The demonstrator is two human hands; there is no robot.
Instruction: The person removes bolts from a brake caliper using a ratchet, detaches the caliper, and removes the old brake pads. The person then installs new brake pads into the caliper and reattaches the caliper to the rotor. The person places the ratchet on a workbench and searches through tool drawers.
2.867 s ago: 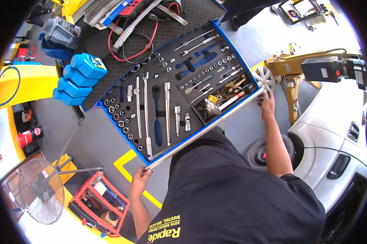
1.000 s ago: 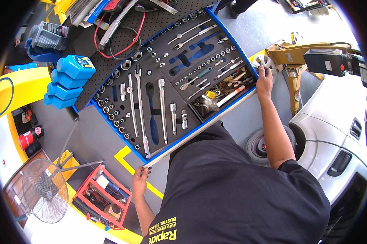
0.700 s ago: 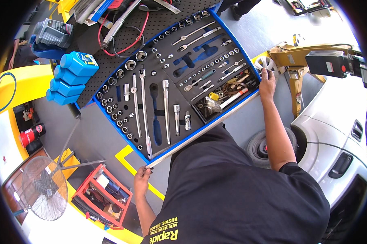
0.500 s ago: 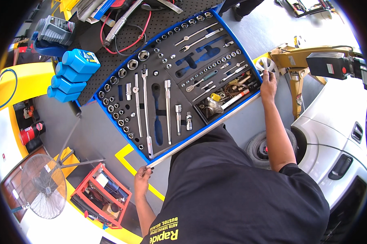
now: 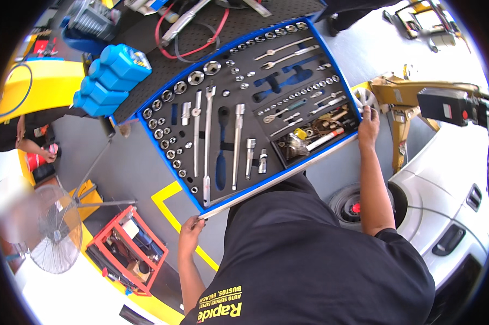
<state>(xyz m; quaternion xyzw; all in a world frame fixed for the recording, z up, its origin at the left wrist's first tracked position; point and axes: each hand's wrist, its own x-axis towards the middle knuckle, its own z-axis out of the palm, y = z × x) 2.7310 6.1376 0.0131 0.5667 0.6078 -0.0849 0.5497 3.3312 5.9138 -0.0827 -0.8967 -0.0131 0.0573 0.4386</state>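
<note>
In front of my body a blue-edged tool drawer [image 5: 287, 189] is pulled out. My left hand [image 5: 191, 234] has its fingers closed at the near left corner. At the near right corner, my right hand [image 5: 368, 130] grips the drawer's edge. Dark foam lines the drawer, with chrome sockets [image 5: 212, 67] along its left and far sides. Long bars, among them a breaker bar [image 5: 207, 141] and an extension bar [image 5: 238, 146], lie in cutouts. Several cutouts show bare blue. A compartment [image 5: 278, 153] near my right hand holds loose small parts and a plastic bag.
Blue bottles [image 5: 120, 67] stand on the perforated black cart top [image 5: 147, 67]. A red frame cart [image 5: 156, 265] and a fan [image 5: 55, 233] are at left, near a co-worker's hand [image 5: 50, 153]. At right are a yellow lift arm [image 5: 396, 92], a tyre [image 5: 339, 208] and a silver vehicle [image 5: 426, 200].
The view has shifted, so the drawer and bottles appear farther right. Both my hands stay at the drawer's corners. A co-worker has come into view at the left.
</note>
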